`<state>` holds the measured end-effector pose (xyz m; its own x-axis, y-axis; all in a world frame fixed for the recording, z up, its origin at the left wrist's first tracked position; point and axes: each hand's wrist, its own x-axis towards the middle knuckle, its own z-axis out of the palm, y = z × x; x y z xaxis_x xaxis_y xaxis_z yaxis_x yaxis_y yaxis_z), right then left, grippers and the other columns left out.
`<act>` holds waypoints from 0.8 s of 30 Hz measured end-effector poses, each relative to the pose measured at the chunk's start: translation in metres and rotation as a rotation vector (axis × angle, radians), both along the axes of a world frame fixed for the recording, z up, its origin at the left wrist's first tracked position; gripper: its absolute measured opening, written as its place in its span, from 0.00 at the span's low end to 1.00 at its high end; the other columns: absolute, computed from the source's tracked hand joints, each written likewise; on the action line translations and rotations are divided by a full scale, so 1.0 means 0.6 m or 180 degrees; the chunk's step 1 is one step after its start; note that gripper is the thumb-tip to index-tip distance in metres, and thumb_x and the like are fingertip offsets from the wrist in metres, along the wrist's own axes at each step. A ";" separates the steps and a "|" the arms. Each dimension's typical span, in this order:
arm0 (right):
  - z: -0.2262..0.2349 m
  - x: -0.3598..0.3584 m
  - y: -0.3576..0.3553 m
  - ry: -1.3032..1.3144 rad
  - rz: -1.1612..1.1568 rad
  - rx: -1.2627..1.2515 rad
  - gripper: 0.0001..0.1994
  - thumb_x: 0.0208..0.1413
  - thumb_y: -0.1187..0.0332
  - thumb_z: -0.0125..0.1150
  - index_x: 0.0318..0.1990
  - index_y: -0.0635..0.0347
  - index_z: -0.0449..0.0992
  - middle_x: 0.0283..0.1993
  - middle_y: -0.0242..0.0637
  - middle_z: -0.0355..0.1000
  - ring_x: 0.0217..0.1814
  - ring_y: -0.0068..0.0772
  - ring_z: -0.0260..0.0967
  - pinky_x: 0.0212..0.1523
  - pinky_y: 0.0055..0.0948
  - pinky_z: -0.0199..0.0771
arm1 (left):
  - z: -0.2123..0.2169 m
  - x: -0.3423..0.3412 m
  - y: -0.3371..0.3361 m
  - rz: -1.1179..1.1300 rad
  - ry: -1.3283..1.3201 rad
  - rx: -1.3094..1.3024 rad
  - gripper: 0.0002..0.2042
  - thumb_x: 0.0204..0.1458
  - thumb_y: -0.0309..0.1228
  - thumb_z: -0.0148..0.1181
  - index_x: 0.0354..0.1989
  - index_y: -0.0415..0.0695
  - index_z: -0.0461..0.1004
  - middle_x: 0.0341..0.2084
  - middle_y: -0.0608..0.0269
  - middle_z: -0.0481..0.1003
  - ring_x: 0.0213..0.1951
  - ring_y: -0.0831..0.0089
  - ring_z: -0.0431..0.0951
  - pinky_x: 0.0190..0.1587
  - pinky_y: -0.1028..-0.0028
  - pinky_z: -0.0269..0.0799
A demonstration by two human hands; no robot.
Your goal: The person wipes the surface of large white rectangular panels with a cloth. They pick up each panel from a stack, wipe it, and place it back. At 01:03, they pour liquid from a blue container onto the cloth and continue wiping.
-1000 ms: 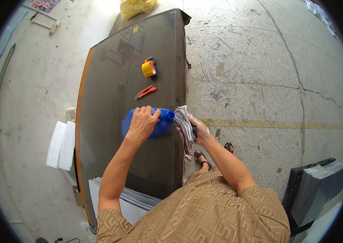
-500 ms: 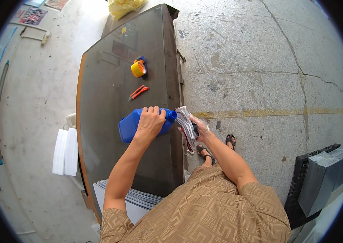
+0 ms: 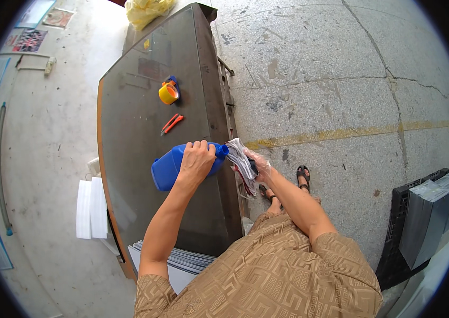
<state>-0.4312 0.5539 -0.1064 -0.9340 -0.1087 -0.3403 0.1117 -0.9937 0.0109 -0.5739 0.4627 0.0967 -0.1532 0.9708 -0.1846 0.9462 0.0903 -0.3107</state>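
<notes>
Blue plastic bottle (image 3: pixel 174 167) under left hand (image 3: pixel 198 159)

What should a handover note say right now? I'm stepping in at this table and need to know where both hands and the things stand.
Left hand: grips the blue plastic jug, which lies on its side on the dark glass-topped table, neck toward the table's right edge.
Right hand: in a clear plastic glove, holds a bunched stack of white bags or sheets against the jug's neck.
Farther up the table: a yellow tape roll in a blue dispenser and a red utility knife, both untouched.
Done: jug laid down and steadied.
Left: whether the jug's cap is on or off cannot be told.
</notes>
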 end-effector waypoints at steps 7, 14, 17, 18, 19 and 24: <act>-0.008 0.004 0.000 0.0108 -0.0033 0.0061 0.22 0.63 0.52 0.55 0.56 0.57 0.72 0.42 0.41 0.79 0.36 0.37 0.80 0.32 0.34 0.85 | -0.010 0.004 0.004 -0.0016 0.0002 0.0000 0.07 0.46 0.32 0.62 0.29 0.42 0.75 0.27 0.58 0.75 0.33 0.64 0.77 0.38 0.66 0.70; -0.003 0.005 0.002 0.0128 -0.0029 0.0019 0.21 0.63 0.53 0.55 0.56 0.57 0.72 0.42 0.41 0.79 0.36 0.37 0.80 0.32 0.33 0.85 | -0.016 0.009 0.004 0.0103 0.0082 -0.0213 0.13 0.47 0.38 0.67 0.32 0.42 0.75 0.29 0.58 0.75 0.36 0.62 0.77 0.40 0.64 0.71; 0.000 0.007 0.005 0.0125 -0.0023 -0.0009 0.20 0.63 0.54 0.55 0.56 0.56 0.72 0.43 0.39 0.79 0.36 0.36 0.80 0.32 0.32 0.85 | -0.021 0.012 0.008 0.0136 0.0093 -0.0262 0.13 0.46 0.38 0.67 0.31 0.42 0.75 0.28 0.58 0.75 0.36 0.63 0.78 0.40 0.64 0.71; -0.002 0.007 0.005 0.0112 -0.0017 -0.0010 0.20 0.63 0.54 0.54 0.56 0.56 0.72 0.43 0.39 0.79 0.36 0.37 0.80 0.33 0.32 0.85 | -0.023 0.012 0.009 0.0131 0.0077 -0.0253 0.13 0.46 0.38 0.67 0.31 0.42 0.75 0.28 0.58 0.75 0.36 0.63 0.78 0.40 0.64 0.71; -0.004 0.007 0.005 0.0118 -0.0012 -0.0035 0.20 0.64 0.55 0.54 0.56 0.56 0.72 0.43 0.40 0.79 0.36 0.37 0.80 0.33 0.32 0.85 | -0.024 0.013 0.010 0.0127 0.0061 -0.0244 0.13 0.46 0.38 0.68 0.30 0.42 0.75 0.28 0.58 0.75 0.36 0.63 0.78 0.40 0.64 0.71; -0.018 0.008 0.002 0.0050 0.0015 0.0024 0.20 0.64 0.54 0.52 0.56 0.55 0.71 0.43 0.40 0.78 0.37 0.36 0.79 0.33 0.32 0.84 | -0.032 0.019 0.016 0.0102 0.0046 -0.0275 0.13 0.45 0.38 0.68 0.30 0.42 0.75 0.28 0.59 0.76 0.35 0.63 0.78 0.40 0.65 0.71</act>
